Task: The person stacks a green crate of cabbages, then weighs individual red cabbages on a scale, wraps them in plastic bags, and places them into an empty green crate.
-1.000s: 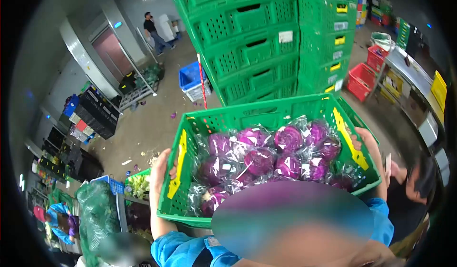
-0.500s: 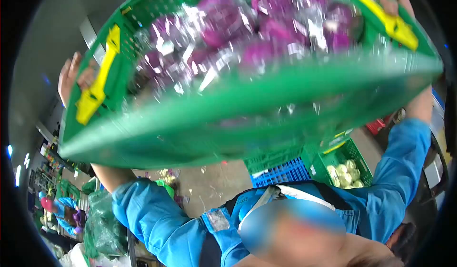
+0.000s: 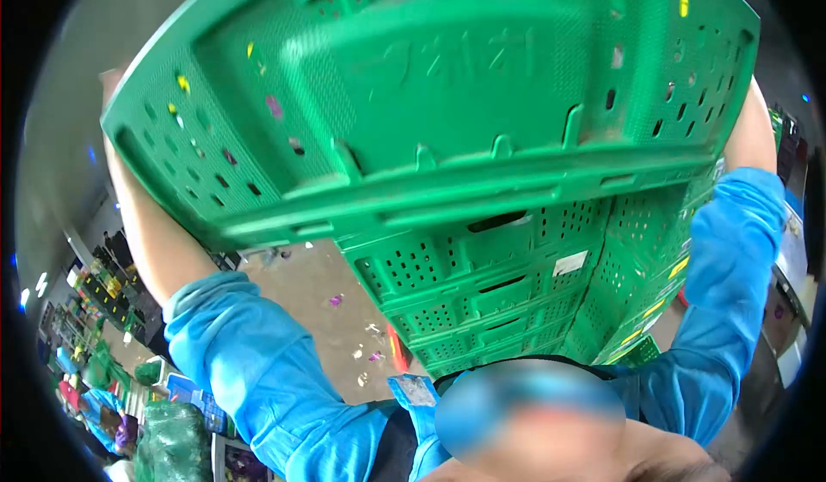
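A large green plastic crate with perforated, ribbed walls (image 3: 430,86) is raised high between the person's two arms, tipped so that its broad outer wall fills the view. At its left end a small blurred part of the left hand (image 3: 110,79) shows at the rim; the right hand is hidden behind the other end, with only the bare right forearm (image 3: 753,134) rising to it. How the fingers of either grip are set on the crate cannot be told, as the crate covers them. Both arms wear bright blue cloth sleeves (image 3: 249,344), pushed up toward the elbows. Flecks of purple and yellow show through the slots of the raised wall. Below the grip and between the arms stands a tall stack of green perforated plastic crates (image 3: 482,284), with a white rectangular label (image 3: 570,264) on one; whether the raised crate touches it cannot be told. Below the left grip lies a grey-brown floor (image 3: 344,344) with purple and pale scraps. Farther down and left are a dark green shiny bundle (image 3: 172,435) and another person in blue (image 3: 101,413).
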The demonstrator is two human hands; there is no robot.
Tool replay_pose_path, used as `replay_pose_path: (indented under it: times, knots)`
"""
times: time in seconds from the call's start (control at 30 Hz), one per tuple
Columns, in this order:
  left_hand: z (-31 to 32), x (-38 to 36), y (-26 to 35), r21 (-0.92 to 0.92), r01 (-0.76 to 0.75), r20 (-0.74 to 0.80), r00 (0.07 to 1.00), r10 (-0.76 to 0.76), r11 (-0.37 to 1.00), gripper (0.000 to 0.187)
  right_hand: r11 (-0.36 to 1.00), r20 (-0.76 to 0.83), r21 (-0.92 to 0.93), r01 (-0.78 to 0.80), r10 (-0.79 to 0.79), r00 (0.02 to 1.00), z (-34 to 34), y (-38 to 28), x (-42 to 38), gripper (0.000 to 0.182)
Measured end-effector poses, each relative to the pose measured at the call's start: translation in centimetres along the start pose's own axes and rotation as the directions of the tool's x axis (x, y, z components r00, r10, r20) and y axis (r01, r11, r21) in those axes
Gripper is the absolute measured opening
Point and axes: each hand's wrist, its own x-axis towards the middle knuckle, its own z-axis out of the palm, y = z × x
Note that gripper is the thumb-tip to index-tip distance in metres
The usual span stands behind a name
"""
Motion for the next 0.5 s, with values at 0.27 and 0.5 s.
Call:
replay_pose_path:
  times: [0.27, 0.5]
  knots:
    - [5.2, 1.9, 6.5, 0.837, -0.278, 0.171, 0.951, 0.257, 0.472, 0.047, 0.877, 0.007, -0.354, 0.326, -0.346, 0.938, 1.9, -6.4, 9.4, 0.031]
    - [8.4, 3.1, 2.5, 0.97, -0.19, 0.156, 0.965, 0.212, 0.154, 0.048, 0.665, 0.101, -0.529, 0.528, -0.568, 0.817, 9.4, -10.9, 14.0, 0.033]
